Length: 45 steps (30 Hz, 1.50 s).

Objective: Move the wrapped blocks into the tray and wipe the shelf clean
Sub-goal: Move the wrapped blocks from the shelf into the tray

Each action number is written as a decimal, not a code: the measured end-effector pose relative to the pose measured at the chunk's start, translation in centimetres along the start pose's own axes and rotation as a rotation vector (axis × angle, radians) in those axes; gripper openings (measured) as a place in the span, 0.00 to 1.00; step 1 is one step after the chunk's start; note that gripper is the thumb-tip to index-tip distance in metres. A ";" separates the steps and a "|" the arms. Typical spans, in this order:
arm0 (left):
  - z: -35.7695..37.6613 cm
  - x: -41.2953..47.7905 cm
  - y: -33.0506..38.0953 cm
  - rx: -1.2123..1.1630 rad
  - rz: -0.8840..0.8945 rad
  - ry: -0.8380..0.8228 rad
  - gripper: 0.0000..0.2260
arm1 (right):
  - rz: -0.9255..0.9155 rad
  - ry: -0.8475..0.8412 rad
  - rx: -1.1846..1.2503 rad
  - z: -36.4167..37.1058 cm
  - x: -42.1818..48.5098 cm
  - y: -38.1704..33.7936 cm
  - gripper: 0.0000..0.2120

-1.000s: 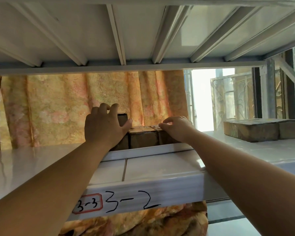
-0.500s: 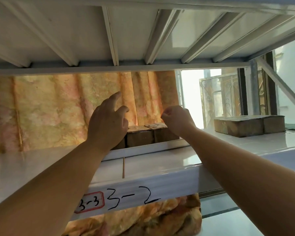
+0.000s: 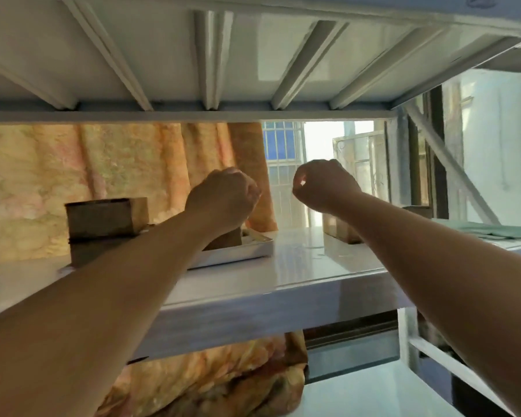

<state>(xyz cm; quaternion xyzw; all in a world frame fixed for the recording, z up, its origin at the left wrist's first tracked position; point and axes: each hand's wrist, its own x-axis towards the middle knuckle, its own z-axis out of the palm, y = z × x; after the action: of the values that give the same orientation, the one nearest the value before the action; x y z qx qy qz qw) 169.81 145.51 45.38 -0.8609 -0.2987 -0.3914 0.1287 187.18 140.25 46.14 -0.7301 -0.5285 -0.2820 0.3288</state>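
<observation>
At the front edge of the glossy white shelf (image 3: 313, 266), two bare forearms reach in over the lip. Just past them, toward the left of the shelf, lies the shallow white tray (image 3: 241, 251) with the wrapped blocks (image 3: 103, 218) in it. There appears to be a stack of two at its left end and a lower block (image 3: 227, 239) near its right end, half hidden behind the left wrist.

The left hand (image 3: 223, 200) hangs above that lower block, clear of it. Its fingers (image 3: 251, 191) are curled into a loose fist with nothing showing inside. The right hand (image 3: 324, 185) is raised beside it, over bare shelf to the right of the tray. Its fingers (image 3: 301, 176) are curled too, thumb tip meeting forefinger in a small ring that light shows through, and it holds nothing I can see.

Further right, outside the tray and partly behind the right forearm, a loose block (image 3: 339, 230) stands on the shelf.

The blocks look like dense, stiff bricks in thin brown wrapping. I'd expect them to be weighty for their size and hard to crush, though the wrapping may slip or tear. The sure hold would be across the two long sides, fingers on one and thumb on the other.

At the far right end lies a crumpled pale green cloth (image 3: 500, 231), likely for the wiping. Behind everything hangs an orange curtain (image 3: 103, 170).
</observation>
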 end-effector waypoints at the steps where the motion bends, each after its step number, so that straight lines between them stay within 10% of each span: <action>1: 0.8 0.8 1.6 0.022 -0.002 -0.024 0.12 | 0.013 -0.015 0.007 -0.5 0.1 1.9 0.12; 13: 12.5 7.8 17.5 -0.080 -0.218 -0.215 0.19 | 0.185 -0.214 0.101 -1.0 0.3 23.1 0.18; 31: 17.3 12.8 17.3 -0.082 -0.495 -0.492 0.28 | 0.010 -0.415 0.287 0.6 1.4 25.0 0.22; 45: 15.5 11.5 18.3 -0.314 -0.454 0.082 0.28 | 0.031 -0.397 0.177 0.6 0.5 25.0 0.32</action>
<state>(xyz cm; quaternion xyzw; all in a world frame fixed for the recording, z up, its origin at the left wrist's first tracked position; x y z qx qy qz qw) 196.21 142.88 44.00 -0.7648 -0.4141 -0.4861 -0.0851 211.29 135.37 41.58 -0.7477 -0.5943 -0.0799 0.2854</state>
